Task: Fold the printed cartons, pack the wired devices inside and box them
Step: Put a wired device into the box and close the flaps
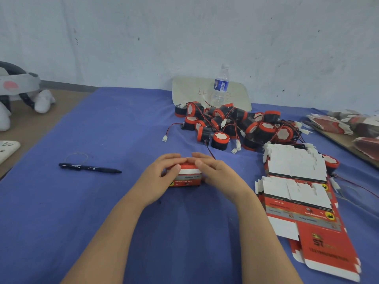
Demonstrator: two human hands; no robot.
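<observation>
A small red printed carton (186, 178) stands on the blue cloth at the middle of the table. My left hand (163, 173) grips its left side and top, and my right hand (213, 171) presses on its top flap and right side. Behind it lies a heap of black-and-red wired devices (235, 128) with red-black leads and white plugs. One lead (209, 151) runs from the heap toward the carton. Whether a device sits inside the carton is hidden. A fanned stack of flat cartons (297, 181) lies to the right.
A black pen (90, 168) and a thin loop (79, 156) lie at left. A water bottle (220, 87) stands at the back in front of a pale board (188, 91). More flat cartons (352, 126) lie on a board at far right. A plush toy (20, 93) sits far left.
</observation>
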